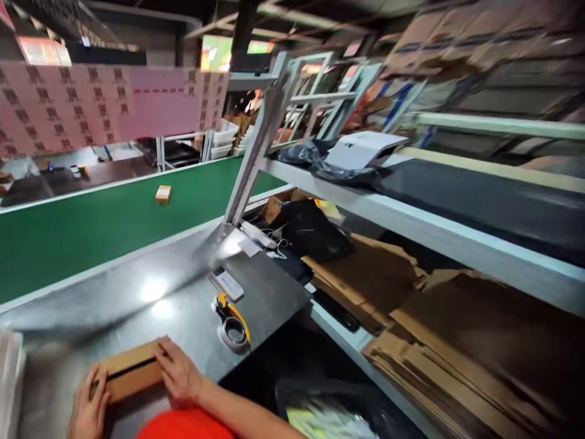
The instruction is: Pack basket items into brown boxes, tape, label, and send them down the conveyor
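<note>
A small brown cardboard box (130, 389) rests on the metal table (183, 360) at the lower left, a dark gap or strip running along its length. My left hand (89, 405) grips its left end, fingers curled over the edge. On the right end, my right hand (178, 373) holds it with fingers pressed on the top edge. Right of the box lies a tape dispenser (233, 326) with a yellow part and a roll of tape. Just behind that is a white and grey handheld device (227, 285).
Beyond the table runs a green conveyor belt (91, 228) carrying a small box (163, 194). A metal rack (434, 235) on the right holds flat cardboard (365, 268) and black bags. Below the table's right edge stands a dark bin (287, 390) with pale scraps.
</note>
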Available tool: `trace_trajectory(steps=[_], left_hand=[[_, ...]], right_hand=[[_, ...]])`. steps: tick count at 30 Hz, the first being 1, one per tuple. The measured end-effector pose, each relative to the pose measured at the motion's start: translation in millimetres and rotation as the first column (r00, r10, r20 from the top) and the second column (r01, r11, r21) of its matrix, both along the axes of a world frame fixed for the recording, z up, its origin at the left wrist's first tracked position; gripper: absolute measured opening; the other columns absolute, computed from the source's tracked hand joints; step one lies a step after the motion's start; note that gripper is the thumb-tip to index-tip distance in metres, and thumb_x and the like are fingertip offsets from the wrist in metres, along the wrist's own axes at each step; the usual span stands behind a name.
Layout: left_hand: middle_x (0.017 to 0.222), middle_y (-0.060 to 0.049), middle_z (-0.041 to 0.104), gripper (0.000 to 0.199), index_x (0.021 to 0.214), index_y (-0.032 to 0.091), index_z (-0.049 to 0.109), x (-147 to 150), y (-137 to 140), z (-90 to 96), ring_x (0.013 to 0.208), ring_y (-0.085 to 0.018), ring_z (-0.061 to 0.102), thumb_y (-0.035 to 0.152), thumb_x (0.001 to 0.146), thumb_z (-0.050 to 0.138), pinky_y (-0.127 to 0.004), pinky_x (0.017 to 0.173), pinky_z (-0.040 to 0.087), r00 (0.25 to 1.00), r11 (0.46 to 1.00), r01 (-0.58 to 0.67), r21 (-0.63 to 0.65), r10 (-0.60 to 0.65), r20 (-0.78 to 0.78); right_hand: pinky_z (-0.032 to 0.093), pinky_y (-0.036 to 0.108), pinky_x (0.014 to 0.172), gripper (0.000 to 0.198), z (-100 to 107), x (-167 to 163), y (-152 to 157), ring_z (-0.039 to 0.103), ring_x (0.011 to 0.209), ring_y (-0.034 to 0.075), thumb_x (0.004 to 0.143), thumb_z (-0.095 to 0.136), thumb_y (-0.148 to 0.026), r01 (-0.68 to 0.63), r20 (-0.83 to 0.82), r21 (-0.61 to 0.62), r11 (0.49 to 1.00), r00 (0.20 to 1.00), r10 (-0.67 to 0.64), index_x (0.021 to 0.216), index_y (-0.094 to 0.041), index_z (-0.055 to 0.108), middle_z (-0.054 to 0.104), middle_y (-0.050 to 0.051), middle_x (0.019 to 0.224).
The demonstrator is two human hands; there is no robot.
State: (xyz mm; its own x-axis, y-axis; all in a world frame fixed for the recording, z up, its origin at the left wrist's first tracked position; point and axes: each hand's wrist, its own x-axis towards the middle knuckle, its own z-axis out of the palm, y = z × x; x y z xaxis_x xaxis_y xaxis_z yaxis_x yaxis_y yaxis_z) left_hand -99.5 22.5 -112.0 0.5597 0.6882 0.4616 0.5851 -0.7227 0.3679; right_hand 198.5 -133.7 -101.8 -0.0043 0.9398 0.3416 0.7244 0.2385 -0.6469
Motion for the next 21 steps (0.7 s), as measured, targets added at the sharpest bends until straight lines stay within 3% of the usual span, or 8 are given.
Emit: trace_trajectory(steps=[3,7,11,14,15,18,19,21], left_hand=[[0.166,-0.011,0.041,0.044,0.143,0.027,0.065,-16,-13,-17.7,0.15,-0.038,0.046,0.037,0.106,0.043,-0.061,0.117,0.05,0.999,0.998,-0.012,-0.068,0.009,-0.046],[0.18,-0.007,0.012,0.056,0.162,0.031,0.043,-11,-12,-11.6,0.159,-0.035,0.033,0.028,0.106,0.043,-0.059,0.124,0.043,0.998,0.989,0.03,-0.144,-0.038,-0.058],[0.174,-0.005,0.033,0.055,0.161,0.035,0.044,-6,-11,-3.8,0.157,-0.032,0.037,0.025,0.107,0.042,-0.055,0.122,0.046,0.993,0.988,0.054,-0.142,-0.068,-0.097],[0.169,-0.006,0.042,0.051,0.157,0.033,0.051,-5,-15,-1.5,0.157,-0.033,0.037,0.025,0.108,0.042,-0.053,0.122,0.047,0.983,0.991,0.05,-0.124,-0.071,-0.167],[0.169,-0.006,0.042,0.05,0.157,0.031,0.052,-5,-18,0.0,0.158,-0.033,0.036,0.025,0.108,0.041,-0.054,0.122,0.046,0.979,0.99,0.052,-0.128,-0.076,-0.189],[0.171,-0.008,0.039,0.049,0.155,0.028,0.055,-2,-25,7.2,0.16,-0.035,0.03,0.024,0.108,0.041,-0.056,0.124,0.044,0.967,0.982,0.056,-0.178,-0.098,-0.233],[0.172,-0.008,0.037,0.049,0.154,0.027,0.055,-1,-28,9.5,0.161,-0.035,0.027,0.024,0.108,0.041,-0.056,0.124,0.042,0.966,0.978,0.056,-0.202,-0.104,-0.238],[0.174,-0.008,0.032,0.049,0.153,0.027,0.057,0,-32,12.8,0.162,-0.036,0.023,0.022,0.106,0.045,-0.057,0.125,0.04,0.968,0.969,0.048,-0.241,-0.105,-0.229]], right_hand=[[0.039,0.066,0.122,0.081,-21,-17,-1,0.03,0.159,0.041,0.084,0.059,-0.015,0.101,0.226,0.045,0.994,0.968,-0.108,0.161,-0.01,0.038,0.028,0.026,0.172],[0.037,0.065,0.125,0.087,-14,-23,0,0.017,0.163,0.039,0.085,0.057,-0.016,0.085,0.244,-0.064,0.994,0.967,-0.067,0.166,-0.01,0.028,0.028,0.022,0.173],[0.041,0.054,0.125,0.074,2,-1,0,0.028,0.16,0.032,0.089,0.056,-0.021,-0.031,0.196,-0.078,0.996,0.98,0.046,0.161,-0.01,0.041,0.045,0.018,0.166],[0.047,0.048,0.12,0.053,15,42,-9,0.055,0.142,0.026,0.087,0.063,-0.036,0.136,0.143,-0.122,0.983,0.983,-0.118,0.139,-0.027,0.065,0.068,0.007,0.146],[0.047,0.05,0.119,0.046,19,61,-15,0.06,0.137,0.027,0.087,0.063,-0.039,0.265,0.138,-0.142,0.954,0.959,-0.246,0.131,-0.028,0.069,0.071,0.007,0.139],[0.042,0.069,0.112,0.042,30,123,-37,0.06,0.133,0.041,0.093,0.047,-0.035,0.57,0.177,-0.189,0.799,0.821,-0.543,0.123,-0.015,0.068,0.07,0.026,0.13],[0.044,0.072,0.103,0.039,32,141,-43,0.064,0.125,0.045,0.091,0.048,-0.035,0.65,0.201,-0.218,0.728,0.76,-0.618,0.116,-0.015,0.069,0.071,0.03,0.118],[0.053,0.066,0.076,0.022,34,170,-53,0.073,0.089,0.047,0.082,0.056,-0.037,0.713,0.245,-0.315,0.626,0.699,-0.672,0.091,-0.021,0.069,0.071,0.024,0.08]])
